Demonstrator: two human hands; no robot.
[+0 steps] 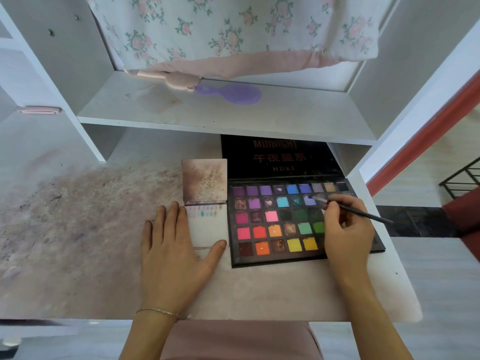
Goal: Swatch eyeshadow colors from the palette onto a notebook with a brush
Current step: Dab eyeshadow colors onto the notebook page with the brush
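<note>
Right hand [346, 229] pinches brush [355, 210], tip in a periwinkle pan at 1 o'clock of open palette [298, 220]. Left hand [172, 252] flat, fingers straight, pressing notebook [207, 229] at palette's 9 o'clock, both on stained bench [78, 229].

Notebook [207, 227] on desk [78, 229], just left of palette [272, 229]; comb [231, 93] on shelf [285, 118] behind.

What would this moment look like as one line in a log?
phase: loading colour | right hand: holds brush, tip on periwinkle pan | left hand: flat, steadying notebook | swatches: one row
</note>
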